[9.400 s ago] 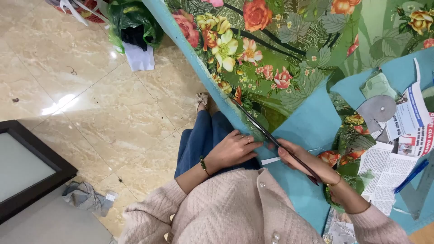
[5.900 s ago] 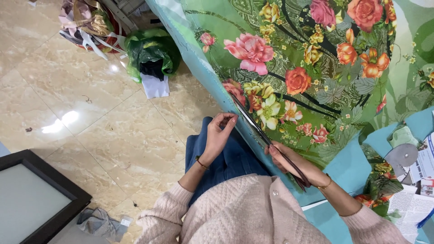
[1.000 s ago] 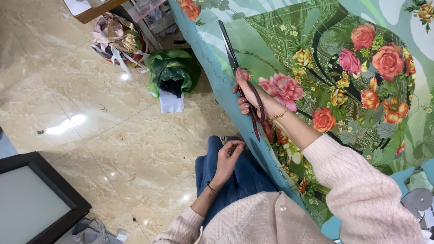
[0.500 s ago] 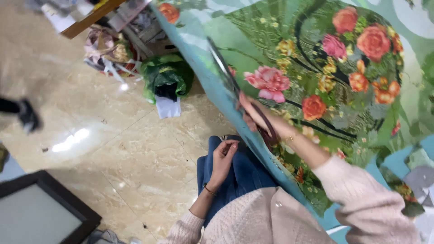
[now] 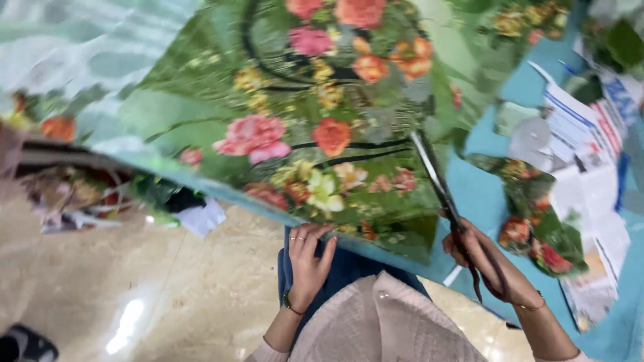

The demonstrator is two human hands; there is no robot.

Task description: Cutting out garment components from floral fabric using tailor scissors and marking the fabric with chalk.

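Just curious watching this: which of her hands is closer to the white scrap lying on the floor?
Left. The left hand rests at the floral fabric's edge, near the white scrap; the right hand holds the scissors farther away.

Motion-blurred floral fabric (image 5: 322, 134), scissors' handles (image 5: 490, 271) hidden inside right hand (image 5: 486, 261), dark shoe (image 5: 23, 343) edge-cropped

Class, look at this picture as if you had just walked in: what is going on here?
A seated person is working on a large green floral fabric spread over a teal table. The right hand grips long scissors, blades lying on the cloth near its cut edge. The left hand rests flat at the fabric's lower edge, above the lap. A floral offcut and printed papers lie on the table to the right.
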